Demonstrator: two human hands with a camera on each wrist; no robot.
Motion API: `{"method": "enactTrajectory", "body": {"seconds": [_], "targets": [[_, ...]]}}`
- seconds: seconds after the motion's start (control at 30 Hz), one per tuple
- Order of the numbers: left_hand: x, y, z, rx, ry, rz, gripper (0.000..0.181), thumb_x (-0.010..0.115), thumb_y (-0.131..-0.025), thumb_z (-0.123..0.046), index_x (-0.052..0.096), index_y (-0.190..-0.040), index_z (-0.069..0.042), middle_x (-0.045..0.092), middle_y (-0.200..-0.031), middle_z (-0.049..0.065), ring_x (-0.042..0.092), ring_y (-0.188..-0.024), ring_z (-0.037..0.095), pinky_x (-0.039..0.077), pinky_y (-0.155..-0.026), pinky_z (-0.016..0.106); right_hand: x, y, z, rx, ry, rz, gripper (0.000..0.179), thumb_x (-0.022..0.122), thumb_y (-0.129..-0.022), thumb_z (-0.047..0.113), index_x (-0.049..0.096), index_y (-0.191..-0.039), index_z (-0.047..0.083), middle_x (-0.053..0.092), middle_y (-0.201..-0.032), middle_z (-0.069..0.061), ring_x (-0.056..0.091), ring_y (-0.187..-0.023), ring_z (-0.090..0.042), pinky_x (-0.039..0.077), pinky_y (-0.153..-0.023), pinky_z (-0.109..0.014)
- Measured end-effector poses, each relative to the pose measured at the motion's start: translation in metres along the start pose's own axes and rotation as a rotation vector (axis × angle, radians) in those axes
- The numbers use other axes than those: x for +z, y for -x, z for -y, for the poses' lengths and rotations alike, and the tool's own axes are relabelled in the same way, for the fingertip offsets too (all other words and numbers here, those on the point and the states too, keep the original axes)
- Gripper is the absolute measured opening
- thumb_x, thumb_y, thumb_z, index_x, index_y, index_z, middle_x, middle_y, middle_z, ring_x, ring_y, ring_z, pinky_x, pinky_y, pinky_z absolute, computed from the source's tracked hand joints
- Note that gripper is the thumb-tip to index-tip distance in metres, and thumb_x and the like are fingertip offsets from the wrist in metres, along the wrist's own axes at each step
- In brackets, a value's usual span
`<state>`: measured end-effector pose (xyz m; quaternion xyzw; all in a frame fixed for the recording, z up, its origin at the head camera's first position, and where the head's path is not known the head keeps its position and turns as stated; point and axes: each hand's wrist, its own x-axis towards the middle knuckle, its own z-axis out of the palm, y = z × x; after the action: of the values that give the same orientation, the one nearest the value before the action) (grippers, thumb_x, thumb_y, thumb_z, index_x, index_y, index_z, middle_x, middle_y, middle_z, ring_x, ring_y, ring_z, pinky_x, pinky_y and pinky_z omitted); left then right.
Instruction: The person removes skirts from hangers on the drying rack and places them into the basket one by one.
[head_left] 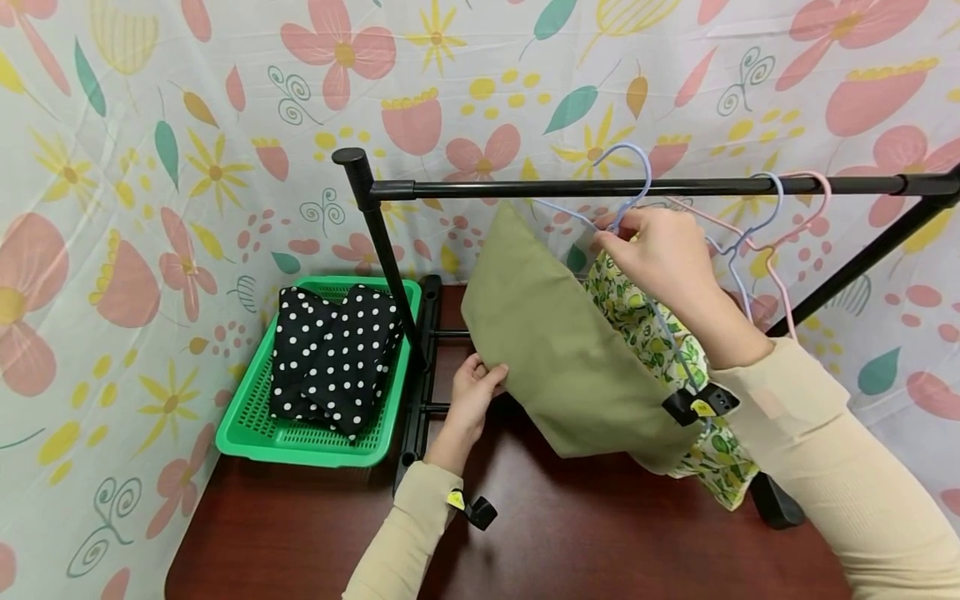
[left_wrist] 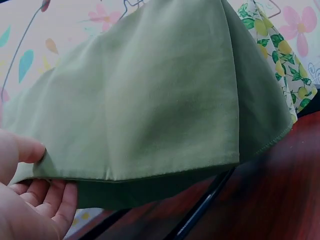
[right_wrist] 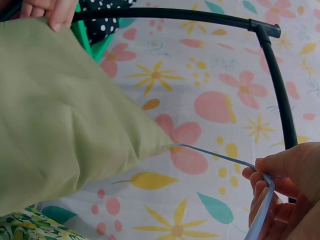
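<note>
An olive green cloth (head_left: 555, 333) drapes from a light blue hanger (head_left: 637, 154), slanting down to the right in the head view. My right hand (head_left: 667, 246) grips the hanger at its neck, just under the black rail (head_left: 487, 190), with the hook arching above the rail. In the right wrist view, one hanger arm runs from the right hand's fingers to the cloth's pointed corner. My left hand (head_left: 474, 392) pinches the cloth's left edge; the left wrist view has the thumb (left_wrist: 30, 149) on the outer face and the other fingers beneath the hem.
Behind the green cloth hangs a lemon-print cloth (head_left: 723, 458). Another blue hanger (head_left: 776, 196) and a pink hanger (head_left: 825, 200) are on the rail to the right. A green basket (head_left: 322, 457) with a black polka-dot cloth (head_left: 330, 358) stands left of the rack on the brown table (head_left: 300, 533).
</note>
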<state>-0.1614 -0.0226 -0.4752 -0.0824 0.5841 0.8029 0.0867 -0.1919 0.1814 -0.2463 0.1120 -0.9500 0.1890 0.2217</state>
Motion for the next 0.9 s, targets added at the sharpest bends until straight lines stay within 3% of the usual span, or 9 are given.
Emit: {"method": "enactTrajectory", "body": {"seconds": [0.4,0.57,0.9], "targets": [[-0.004,0.005,-0.023,0.041,-0.062,-0.017,0.024,0.062,-0.086,-0.008,0.058,-0.109,-0.004,0.064,-0.102,0.01,0.063,-0.087,0.015,0.05,-0.083,0.035,0.001,0.002,-0.005,0.014,0.034,-0.049,0.039,0.059,-0.084,0.023,0.048,-0.049,0.011,0.046,-0.049,-0.005,0.04,-0.044,-0.021,0.027,-0.044,-0.032],[-0.01,0.008,-0.032,0.069,-0.07,0.001,0.023,0.062,-0.087,-0.006,0.058,-0.109,-0.003,0.065,-0.102,0.01,0.063,-0.088,0.016,0.051,-0.081,0.032,0.003,0.004,-0.006,0.035,0.025,-0.035,0.039,0.059,-0.086,0.024,0.051,-0.051,0.01,0.046,-0.049,-0.006,0.038,-0.043,-0.021,0.025,-0.041,-0.031],[-0.014,0.016,-0.049,0.118,-0.12,-0.009,0.014,0.063,-0.085,-0.005,0.056,-0.097,-0.006,0.063,-0.087,0.003,0.06,-0.079,0.014,0.049,-0.071,0.029,0.007,0.006,-0.009,0.043,0.022,-0.026,0.041,0.058,-0.087,0.022,0.048,-0.05,0.009,0.041,-0.049,-0.006,0.032,-0.039,-0.02,0.022,-0.038,-0.029]]}}
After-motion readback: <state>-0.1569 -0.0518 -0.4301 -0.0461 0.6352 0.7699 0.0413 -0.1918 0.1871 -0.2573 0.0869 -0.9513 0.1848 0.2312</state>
